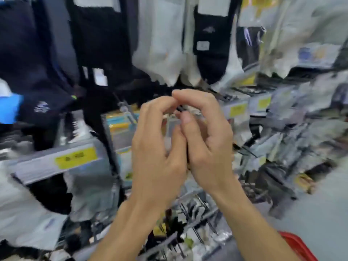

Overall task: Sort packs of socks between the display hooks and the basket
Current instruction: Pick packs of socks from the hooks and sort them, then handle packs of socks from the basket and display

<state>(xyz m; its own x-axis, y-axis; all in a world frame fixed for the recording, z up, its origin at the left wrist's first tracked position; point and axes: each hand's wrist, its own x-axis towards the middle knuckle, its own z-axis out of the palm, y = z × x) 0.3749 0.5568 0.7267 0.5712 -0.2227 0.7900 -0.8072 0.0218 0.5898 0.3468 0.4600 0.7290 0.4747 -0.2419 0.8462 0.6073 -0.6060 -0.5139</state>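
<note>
Both my hands are raised together at the centre of a sock display. My left hand (158,147) and my right hand (205,136) curl toward each other with fingertips touching, around a small pale pack or tag (172,125) and a dark hook tip (180,108). Motion blur hides what exactly each hand grips. Black socks (211,53) and white socks (162,49) hang on hooks above. A corner of the red basket (299,245) shows at the bottom right.
Yellow price labels (76,158) sit on hook rails at left and right (238,110). Wire hooks (195,213) with more packs stick out below my wrists. Bagged packs (301,129) crowd the right side, dark socks (37,76) the left.
</note>
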